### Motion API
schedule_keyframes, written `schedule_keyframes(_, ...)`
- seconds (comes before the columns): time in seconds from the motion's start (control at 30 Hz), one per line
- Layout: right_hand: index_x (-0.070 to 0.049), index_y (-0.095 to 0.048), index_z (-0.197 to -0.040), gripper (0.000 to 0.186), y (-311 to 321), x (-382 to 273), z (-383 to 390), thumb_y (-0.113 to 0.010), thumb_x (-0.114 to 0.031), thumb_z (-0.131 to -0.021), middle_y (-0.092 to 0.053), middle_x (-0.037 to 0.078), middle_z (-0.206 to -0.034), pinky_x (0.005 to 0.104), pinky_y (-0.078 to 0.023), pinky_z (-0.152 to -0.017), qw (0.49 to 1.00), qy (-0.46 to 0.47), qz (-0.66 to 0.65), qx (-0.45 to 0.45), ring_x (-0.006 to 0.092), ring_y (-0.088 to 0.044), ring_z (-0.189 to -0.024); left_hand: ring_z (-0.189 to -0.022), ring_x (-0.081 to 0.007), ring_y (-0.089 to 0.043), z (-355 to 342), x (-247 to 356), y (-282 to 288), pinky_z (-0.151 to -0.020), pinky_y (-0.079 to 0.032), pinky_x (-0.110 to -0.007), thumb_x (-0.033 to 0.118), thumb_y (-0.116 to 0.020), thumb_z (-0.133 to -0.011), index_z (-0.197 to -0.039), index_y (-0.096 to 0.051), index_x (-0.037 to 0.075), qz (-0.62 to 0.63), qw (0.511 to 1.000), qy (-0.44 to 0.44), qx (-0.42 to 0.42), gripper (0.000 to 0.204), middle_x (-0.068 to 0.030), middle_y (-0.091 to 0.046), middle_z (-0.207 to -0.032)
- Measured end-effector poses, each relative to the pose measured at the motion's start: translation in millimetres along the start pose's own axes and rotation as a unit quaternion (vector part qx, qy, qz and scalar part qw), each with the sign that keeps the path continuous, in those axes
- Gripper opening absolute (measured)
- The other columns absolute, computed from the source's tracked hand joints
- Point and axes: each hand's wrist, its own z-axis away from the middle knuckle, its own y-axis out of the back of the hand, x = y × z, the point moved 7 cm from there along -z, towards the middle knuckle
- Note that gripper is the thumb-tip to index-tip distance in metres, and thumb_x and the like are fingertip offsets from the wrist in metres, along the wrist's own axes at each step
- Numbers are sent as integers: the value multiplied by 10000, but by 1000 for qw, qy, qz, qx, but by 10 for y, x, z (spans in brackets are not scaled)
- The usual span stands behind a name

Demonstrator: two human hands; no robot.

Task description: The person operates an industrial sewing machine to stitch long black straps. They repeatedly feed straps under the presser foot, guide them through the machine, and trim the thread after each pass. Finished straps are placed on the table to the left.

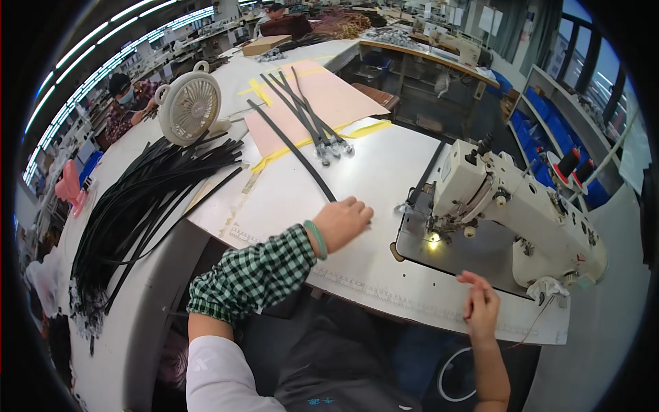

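Note:
My left hand, with a green bangle at the wrist and a checked sleeve cover, is closed over the near end of a long black strap. That strap runs away across the white table to a pink sheet. My right hand is above the table's front edge, fingers loosely bent and apart, with nothing seen in it. Beyond it stands a white sewing machine, its lamp lit at the needle. Another black strap lies left of the machine head, a clear-wrapped piece at its near end.
Several black straps with clear-wrapped ends lie on the pink sheet, edged with yellow tape. A large bundle of black straps hangs over the table's left side, near a white fan. Thread spools stand behind the machine. A masked person sits far left.

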Motion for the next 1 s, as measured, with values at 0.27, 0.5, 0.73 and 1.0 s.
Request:
schedule_keyframes(0.27,14,-455,-1065,449,-1299,413,446,-316,-382,-906,-541,128,-982,178,-326,-424,833,-115,-334,-425,34,-322,-416,-702,-89,-571,-367,464,-162,-619,-473,-214,28,-560,-801,-866,-530,-2,675,658,58,-327,77,-40,-592,-806)
schedule_keyframes(0.5,-32,-530,-911,199,-1171,958,1156,-436,-207,-899,-607,29,-822,216,-409,-707,881,-119,-46,-455,83,-540,-779,-925,-226,-509,-486,-265,-757,-757,-434,-315,-11,-581,-700,-862,-551,33,214,935,-54,-278,171,-81,-514,-902)
schedule_keyframes(0.73,-20,-517,-880,202,-1138,832,1114,-432,-203,-902,-609,32,-806,240,-417,-739,908,-122,-88,-392,101,-561,-794,-866,-290,-523,-229,-106,-607,-725,-456,-356,-12,-574,-640,-1067,-494,61,81,992,85,-37,441,-134,-453,-1020)
schedule_keyframes(1.0,-22,-529,-892,198,-1140,674,952,-478,-213,-879,-604,57,-805,240,-436,-639,932,-71,-17,-355,125,-566,-734,-1192,-349,-323,-341,461,-1014,-979,-301,-354,156,-522,-772,-1178,-360,-111,78,995,-48,-48,512,-269,-261,-1300)
